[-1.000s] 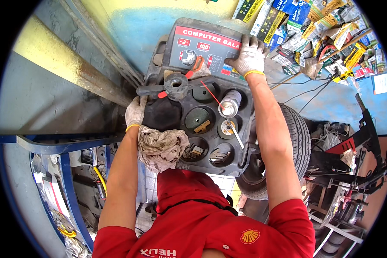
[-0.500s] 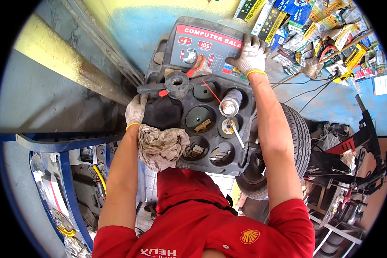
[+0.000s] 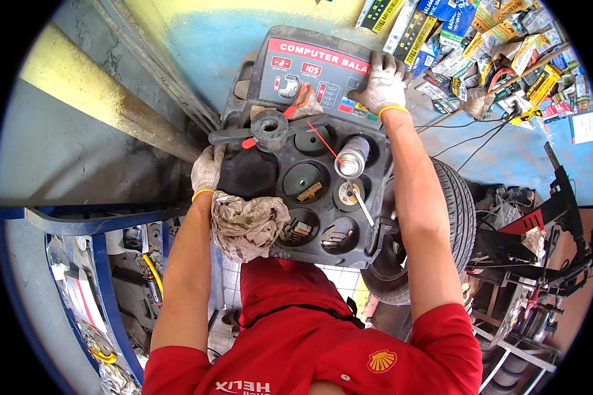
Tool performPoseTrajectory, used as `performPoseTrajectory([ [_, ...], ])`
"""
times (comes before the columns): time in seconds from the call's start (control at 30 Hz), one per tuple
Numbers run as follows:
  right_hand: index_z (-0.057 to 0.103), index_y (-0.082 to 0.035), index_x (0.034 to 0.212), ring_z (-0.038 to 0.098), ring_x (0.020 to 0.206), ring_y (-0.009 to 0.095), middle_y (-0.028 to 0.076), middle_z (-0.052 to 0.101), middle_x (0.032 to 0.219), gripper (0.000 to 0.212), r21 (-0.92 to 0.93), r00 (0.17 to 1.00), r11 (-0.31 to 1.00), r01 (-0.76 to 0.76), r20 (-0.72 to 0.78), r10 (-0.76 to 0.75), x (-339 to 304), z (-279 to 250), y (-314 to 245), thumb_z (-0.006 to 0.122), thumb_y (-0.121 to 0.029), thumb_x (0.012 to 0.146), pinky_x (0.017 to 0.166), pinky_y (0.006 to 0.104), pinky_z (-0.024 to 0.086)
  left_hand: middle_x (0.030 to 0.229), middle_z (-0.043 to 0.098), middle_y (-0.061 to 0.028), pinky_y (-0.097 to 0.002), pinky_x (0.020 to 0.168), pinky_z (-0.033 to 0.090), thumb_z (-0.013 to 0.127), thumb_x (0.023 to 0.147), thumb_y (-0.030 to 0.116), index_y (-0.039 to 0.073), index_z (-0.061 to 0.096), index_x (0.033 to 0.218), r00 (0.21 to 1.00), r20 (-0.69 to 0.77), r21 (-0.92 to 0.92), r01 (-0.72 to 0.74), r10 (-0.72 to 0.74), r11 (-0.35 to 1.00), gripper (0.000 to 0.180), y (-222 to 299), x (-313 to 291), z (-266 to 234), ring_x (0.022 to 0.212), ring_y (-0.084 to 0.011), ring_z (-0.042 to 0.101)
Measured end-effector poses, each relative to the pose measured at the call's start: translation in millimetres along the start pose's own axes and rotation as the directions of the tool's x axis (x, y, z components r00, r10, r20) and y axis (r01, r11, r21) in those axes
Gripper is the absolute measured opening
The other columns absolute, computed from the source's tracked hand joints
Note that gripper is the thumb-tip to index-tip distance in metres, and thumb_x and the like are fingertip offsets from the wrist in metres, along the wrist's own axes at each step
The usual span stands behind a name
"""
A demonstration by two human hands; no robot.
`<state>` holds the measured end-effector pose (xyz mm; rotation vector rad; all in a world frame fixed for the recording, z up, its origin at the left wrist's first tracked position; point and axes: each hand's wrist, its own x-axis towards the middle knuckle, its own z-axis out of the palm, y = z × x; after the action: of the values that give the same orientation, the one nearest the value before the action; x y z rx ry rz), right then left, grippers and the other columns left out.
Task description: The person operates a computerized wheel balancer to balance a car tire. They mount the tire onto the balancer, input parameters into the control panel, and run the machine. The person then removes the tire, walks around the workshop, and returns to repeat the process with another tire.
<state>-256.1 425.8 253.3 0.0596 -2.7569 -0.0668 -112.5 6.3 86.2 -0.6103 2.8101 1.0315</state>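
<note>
A wheel balancer's grey control panel (image 3: 339,82) with red displays rises behind its black tray (image 3: 369,217). My right hand (image 3: 383,85), in a whitish glove, grips the panel's upper right corner, thumb on the front face. At the tray's left edge, my gloved left hand (image 3: 207,170) is closed round the rim; its fingertips are partly hidden. Beside that hand lies a crumpled, stained rag (image 3: 247,224). The tray's round wells hold a spray can (image 3: 354,158) with a red straw, grinding discs (image 3: 303,181) and small wheel weights (image 3: 338,236). A tape roll (image 3: 269,130) sits above them.
A tyre (image 3: 451,224) stands at the machine's right side. Blue metal shelving (image 3: 105,283) with tools is at the left, below a leaning pipe (image 3: 118,99). Many packets (image 3: 481,52) cover the far right wall. Orange-handled pliers or cutters (image 3: 301,99) lie against the panel.
</note>
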Motion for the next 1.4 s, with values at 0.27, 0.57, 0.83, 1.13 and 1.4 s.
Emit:
performPoseTrajectory([
  [0.27, 0.049, -0.019, 0.149, 0.039, 0.146, 0.043, 0.018, 0.048, 0.153, 0.11, 0.046, 0.999, 0.998, 0.034, 0.0, -0.034, 1, -2, 7, 0.099, -0.041, 0.054, 0.118, 0.0649, 0.029, 0.12, 0.071, -0.029, -0.0557, 0.097, 0.05, 0.047, 0.104, 0.063, 0.009, 0.071, 0.125, 1.0, 0.013, -0.022, -0.006, 0.006, 1.0, 0.063, 1, -1, -2, 0.117, -0.0497, 0.064],
  [0.57, 0.049, -0.017, 0.149, 0.038, 0.148, 0.042, 0.017, 0.048, 0.153, 0.109, 0.023, 1.0, 1.0, 0.003, 0.009, -0.003, -1, -2, -1, 0.099, -0.041, 0.056, 0.12, 0.0637, 0.028, 0.119, 0.071, -0.0296, -0.0566, 0.096, 0.05, 0.047, 0.104, 0.064, 0.008, 0.071, 0.123, 0.999, -0.004, -0.013, -0.036, 0.036, 0.999, 0.064, -6, 1, -1, 0.116, -0.05, 0.064],
  [0.83, 0.043, 0.001, 0.16, 0.047, 0.15, 0.037, 0.028, 0.048, 0.161, 0.104, 0.634, 0.973, 0.745, -0.209, 0.211, 0.094, -28, -47, 69, 0.083, -0.054, 0.081, 0.123, 0.0389, 0.039, 0.127, 0.069, -0.0293, -0.0554, 0.101, 0.05, 0.045, 0.103, 0.069, 0.011, 0.07, 0.132, 0.999, 0.053, 0.026, -0.001, 0.0, 1.0, 0.069, 11, 3, -3, 0.123, -0.05, 0.062],
  [1.13, 0.058, 0.0, 0.148, 0.062, 0.134, 0.039, 0.021, 0.065, 0.146, 0.062, 0.299, 0.506, 0.545, -0.784, -0.202, 0.839, -468, -111, 282, 0.049, -0.049, 0.112, 0.113, 0.0419, 0.046, 0.127, 0.072, -0.0268, -0.0477, 0.104, 0.048, 0.046, 0.101, 0.076, 0.004, 0.07, 0.135, 0.995, 0.081, -0.129, -0.043, 0.054, 0.991, 0.083, -41, 36, 22, 0.124, -0.0447, 0.066],
  [1.4, 0.045, -0.003, 0.162, 0.045, 0.15, 0.031, 0.01, 0.048, 0.165, 0.091, 0.753, -0.134, -0.601, -0.27, 0.588, 0.797, -714, -7, 267, 0.041, -0.074, 0.105, 0.124, 0.0441, 0.034, 0.127, 0.075, -0.0191, -0.0396, 0.102, 0.05, 0.052, 0.106, 0.065, -0.003, 0.068, 0.136, 0.971, 0.216, -0.538, 0.03, 0.103, 0.842, 0.075, -89, 91, 46, 0.116, -0.0317, 0.07],
])
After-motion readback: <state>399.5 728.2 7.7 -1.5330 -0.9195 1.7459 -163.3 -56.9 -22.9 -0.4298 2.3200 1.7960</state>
